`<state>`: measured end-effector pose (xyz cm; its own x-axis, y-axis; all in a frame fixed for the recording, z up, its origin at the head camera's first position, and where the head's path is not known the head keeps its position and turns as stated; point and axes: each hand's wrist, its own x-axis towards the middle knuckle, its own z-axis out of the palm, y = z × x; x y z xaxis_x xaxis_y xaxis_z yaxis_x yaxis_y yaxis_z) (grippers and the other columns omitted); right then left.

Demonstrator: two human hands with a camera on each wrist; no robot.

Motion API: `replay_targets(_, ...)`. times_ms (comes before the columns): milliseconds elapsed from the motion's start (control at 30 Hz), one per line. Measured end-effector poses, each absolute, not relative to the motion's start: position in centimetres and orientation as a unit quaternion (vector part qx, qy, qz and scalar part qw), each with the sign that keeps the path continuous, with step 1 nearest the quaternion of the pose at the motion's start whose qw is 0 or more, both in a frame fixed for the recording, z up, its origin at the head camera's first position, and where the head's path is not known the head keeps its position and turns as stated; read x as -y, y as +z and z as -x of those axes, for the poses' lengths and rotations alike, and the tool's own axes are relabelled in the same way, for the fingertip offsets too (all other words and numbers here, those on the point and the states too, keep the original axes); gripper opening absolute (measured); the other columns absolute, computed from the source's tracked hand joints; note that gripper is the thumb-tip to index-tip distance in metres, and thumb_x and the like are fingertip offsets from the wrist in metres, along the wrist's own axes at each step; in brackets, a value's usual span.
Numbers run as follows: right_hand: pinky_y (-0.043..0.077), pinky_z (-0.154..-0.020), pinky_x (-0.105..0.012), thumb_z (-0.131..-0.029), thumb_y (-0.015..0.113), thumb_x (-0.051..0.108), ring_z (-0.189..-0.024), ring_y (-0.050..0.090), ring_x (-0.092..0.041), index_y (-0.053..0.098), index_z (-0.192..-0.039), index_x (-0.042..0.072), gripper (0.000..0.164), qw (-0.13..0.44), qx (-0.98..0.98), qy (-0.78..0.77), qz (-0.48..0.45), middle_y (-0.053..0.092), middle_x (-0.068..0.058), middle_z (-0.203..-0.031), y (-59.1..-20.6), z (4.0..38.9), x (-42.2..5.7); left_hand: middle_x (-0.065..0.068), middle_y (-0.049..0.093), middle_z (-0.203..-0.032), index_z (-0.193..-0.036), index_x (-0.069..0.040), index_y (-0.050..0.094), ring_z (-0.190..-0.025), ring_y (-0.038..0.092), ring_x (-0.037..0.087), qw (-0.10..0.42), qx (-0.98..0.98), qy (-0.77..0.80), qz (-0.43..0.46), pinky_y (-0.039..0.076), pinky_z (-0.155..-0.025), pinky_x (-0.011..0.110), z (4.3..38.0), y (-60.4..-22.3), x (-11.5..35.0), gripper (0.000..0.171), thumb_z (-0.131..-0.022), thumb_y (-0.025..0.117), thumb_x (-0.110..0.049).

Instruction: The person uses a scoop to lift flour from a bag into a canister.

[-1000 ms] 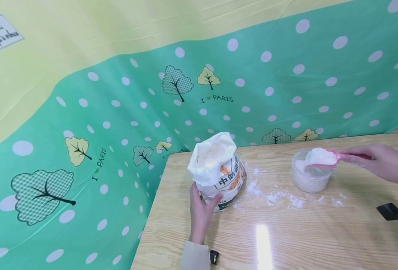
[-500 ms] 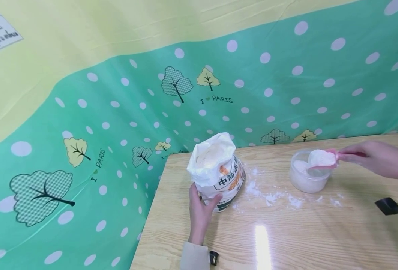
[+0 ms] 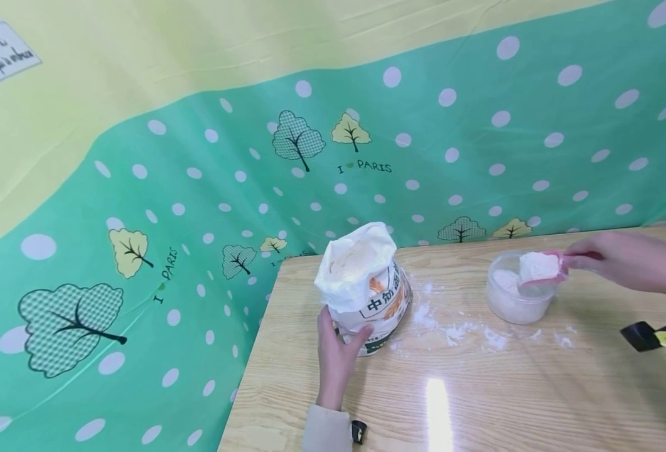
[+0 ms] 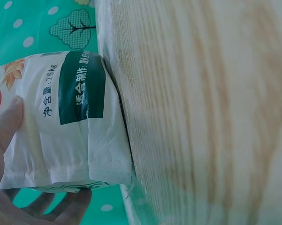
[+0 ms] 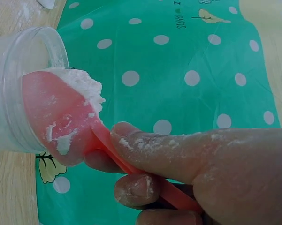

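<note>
A white flour bag (image 3: 386, 307) with its top folded open stands on the table, pale flour showing inside. My left hand (image 3: 338, 355) grips the bag's lower side; in the left wrist view the thumb lies on its front and the fingers reach around its base. Over at the right, my right hand (image 3: 629, 260) holds a pink scoop (image 5: 61, 112) by its handle, thumb on top and fingers curled beneath. The scoop carries a heap of flour (image 5: 84, 86) and is tilted over the mouth of a clear round tub (image 3: 516, 307), which has flour in it.
Spilled flour (image 3: 457, 333) lies in patches on the wooden table (image 3: 378, 402) between bag and tub. Behind and to the left hangs a green and yellow cloth (image 3: 208, 157) with dots and trees, close to the table's back edge.
My right hand has risen slightly and rolled the scoop more steeply over the tub, and its heap of flour looks smaller. The left hand and bag have stayed put.
</note>
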<state>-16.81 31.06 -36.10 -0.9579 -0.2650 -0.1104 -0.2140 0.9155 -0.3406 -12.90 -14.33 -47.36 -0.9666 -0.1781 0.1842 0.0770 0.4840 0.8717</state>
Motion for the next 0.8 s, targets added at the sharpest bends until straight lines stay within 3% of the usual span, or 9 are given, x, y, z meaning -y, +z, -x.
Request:
replay_targets(233, 0.058, -0.070, -0.050, -0.095, 0.062, 0.012, -0.080, 0.064, -0.025, 0.071, -0.107, -0.007, 0.024, 0.089, -0.976, -0.150, 0.131, 0.071, -0.013, -0.093, -35.7, 16.9, -30.8, 0.006, 0.045, -0.143, -0.147, -0.018, 0.035, -0.133, 0.047, 0.030, 0.124, 0.849, -0.513, -0.025, 0.040, -0.113, 0.054, 12.8, -47.3, 14.4, 0.087, -0.078, 0.084, -0.037)
replay_targets(500, 0.059, -0.071, -0.054, -0.094, 0.064, 0.010, -0.079, 0.065, -0.028, 0.069, -0.109, -0.009, 0.025, 0.090, -0.978, -0.140, 0.127, 0.071, -0.017, -0.093, -35.3, 16.9, -30.4, 0.005, 0.046, -0.142, -0.147, -0.018, 0.036, -0.133, 0.047, 0.030, 0.129, 0.847, -0.516, -0.025, 0.040, -0.113, 0.054, 12.8, -47.3, 14.3, 0.088, -0.077, 0.085, -0.035)
replay_targets(800, 0.058, -0.069, -0.050, -0.095, 0.062, 0.011, -0.077, 0.062, -0.025, 0.071, -0.107, -0.004, 0.021, 0.081, -0.978, -0.138, 0.136, 0.070, -0.009, -0.090, -34.9, 16.8, -30.6, 0.005, 0.046, -0.142, -0.147, -0.017, 0.036, -0.133, 0.047, 0.030, 0.129, 0.848, -0.513, -0.027, 0.040, -0.114, 0.053, 12.8, -47.3, 14.3, 0.088, -0.077, 0.085, -0.036)
